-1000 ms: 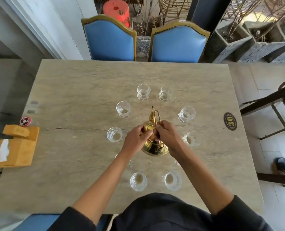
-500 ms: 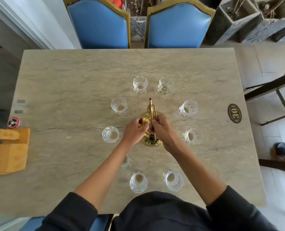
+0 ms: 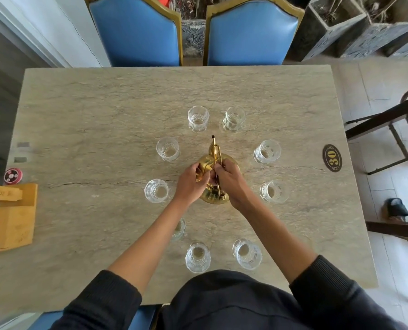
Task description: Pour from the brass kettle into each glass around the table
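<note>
Pale stone tabletop [image 3: 79, 129] carries a ring of clear glasses, and from the near edge the two closest, one [image 3: 197, 257] beside another [image 3: 247, 253], sit just in front of the person's dark top; a third is half hidden under the left forearm. In the middle of the ring stands the brass kettle [image 3: 214, 177]. The left hand [image 3: 190, 184] curls round its body and lid, the right hand [image 3: 231, 182] closes its grip on the thin handle, so both hold the kettle. I can't tell if it has left the stone. To pour well, I'd lift by the handle, steady the lid with the left, and tip slowly, since the narrow spout [image 3: 213, 140] points between the two far glasses [image 3: 198, 118] and [image 3: 234, 118]. Beyond them stand two blue chairs [image 3: 136, 32].
</note>
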A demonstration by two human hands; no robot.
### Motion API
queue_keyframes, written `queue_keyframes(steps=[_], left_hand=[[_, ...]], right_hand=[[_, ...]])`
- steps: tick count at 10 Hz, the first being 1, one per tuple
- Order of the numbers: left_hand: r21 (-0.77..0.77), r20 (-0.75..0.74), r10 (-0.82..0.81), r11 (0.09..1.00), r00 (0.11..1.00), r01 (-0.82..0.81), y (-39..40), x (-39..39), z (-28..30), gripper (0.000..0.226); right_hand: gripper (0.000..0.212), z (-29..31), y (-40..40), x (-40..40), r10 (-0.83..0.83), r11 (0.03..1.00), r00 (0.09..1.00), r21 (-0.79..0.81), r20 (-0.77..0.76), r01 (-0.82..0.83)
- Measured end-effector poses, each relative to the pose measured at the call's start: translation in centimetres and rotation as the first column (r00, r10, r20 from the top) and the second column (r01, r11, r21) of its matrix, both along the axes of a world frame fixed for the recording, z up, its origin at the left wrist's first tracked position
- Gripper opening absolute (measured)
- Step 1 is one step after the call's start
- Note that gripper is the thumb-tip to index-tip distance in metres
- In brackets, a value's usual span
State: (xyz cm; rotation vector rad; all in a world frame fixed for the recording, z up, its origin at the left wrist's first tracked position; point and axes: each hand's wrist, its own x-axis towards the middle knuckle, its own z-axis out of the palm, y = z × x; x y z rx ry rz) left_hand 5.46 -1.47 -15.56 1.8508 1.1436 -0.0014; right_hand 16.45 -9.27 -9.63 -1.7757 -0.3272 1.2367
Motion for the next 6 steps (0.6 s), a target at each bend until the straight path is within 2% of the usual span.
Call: queue_keyframes(steps=[1, 2, 3, 4, 5, 6], left_hand=[[0.016, -0.012, -0.024, 1.0, 1.0, 0.025, -0.2, -0.2, -0.3, 0.034], [0.033, 0.014, -0.036, 0.999, 0.999, 0.036, -0.7, -0.7, -0.2, 0.036], [0.041, 0.076, -0.07, 0.997, 0.995, 0.067, -1.8, -1.9, 2.5, 0.084], [-0.034, 0.051, -0.093, 0.995, 0.994, 0.094, -3.3, -3.6, 4.6, 0.113], [-0.038, 0.006, -0.08, 0.996, 0.997, 0.08, -4.7, -5.9, 4.5, 0.071], [-0.068, 0.003, -0.054, 0.996, 0.999, 0.054, -6.0, -7.7, 3.7, 0.067]], right_hand=[[0.019, -0.1, 0.4, 0.3, 0.017, 1.0, 1.0, -0.004, 0.008, -0.017], [0.018, 0.5, 0.5, 0.0, 0.04, 0.999, 0.996, -0.011, 0.082, -0.039], [0.023, 0.8, 0.1, -0.3, 0.092, 0.993, 0.975, -0.088, 0.204, -0.075], [0.036, 0.6, -1.3, -0.5, 0.093, 0.991, 0.946, -0.117, 0.309, -0.059], [0.035, 0.6, -3.8, -0.8, 0.074, 0.988, 0.91, -0.153, 0.409, -0.012], [0.032, 0.9, -6.8, -1.5, 0.034, 0.987, 0.897, -0.156, 0.44, 0.039]])
